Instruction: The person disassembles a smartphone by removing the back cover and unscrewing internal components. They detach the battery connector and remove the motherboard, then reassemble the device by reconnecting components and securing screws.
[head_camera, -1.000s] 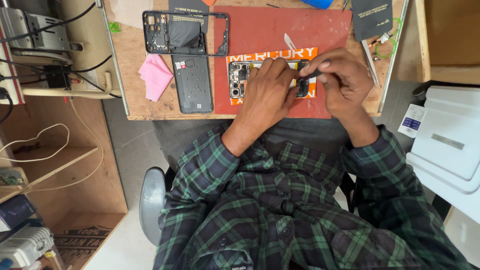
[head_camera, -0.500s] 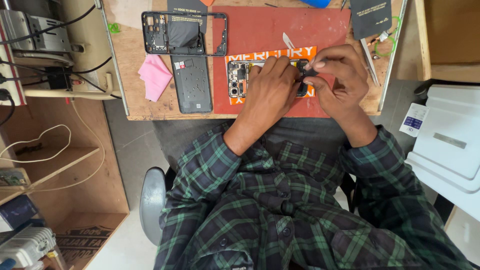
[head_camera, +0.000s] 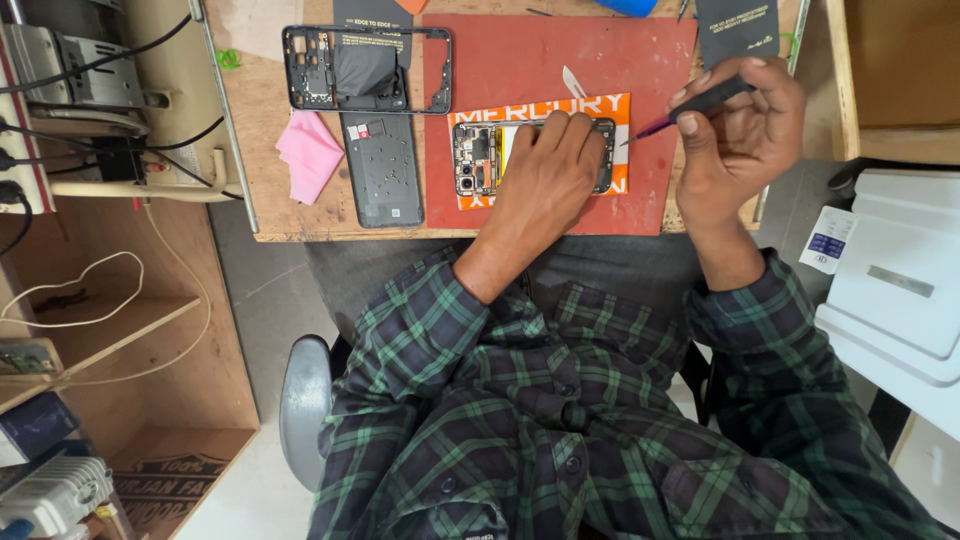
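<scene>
Lifted off the phone (head_camera: 530, 155) since the earlier frame, the right hand (head_camera: 735, 135) now hangs to its right, fingers clamped on a dark tool (head_camera: 690, 105) whose tip points left at the phone's edge. Left hand (head_camera: 545, 180) lies flat on the opened phone, fingers together, pinning it to the red mat (head_camera: 560, 60). A slip of the tip could, I judge, gouge the exposed board or battery. Far left lie a bare frame (head_camera: 365, 70), a back cover (head_camera: 385, 170) and a pink cloth (head_camera: 308, 152). No containers show on the bench (head_camera: 270, 215).
</scene>
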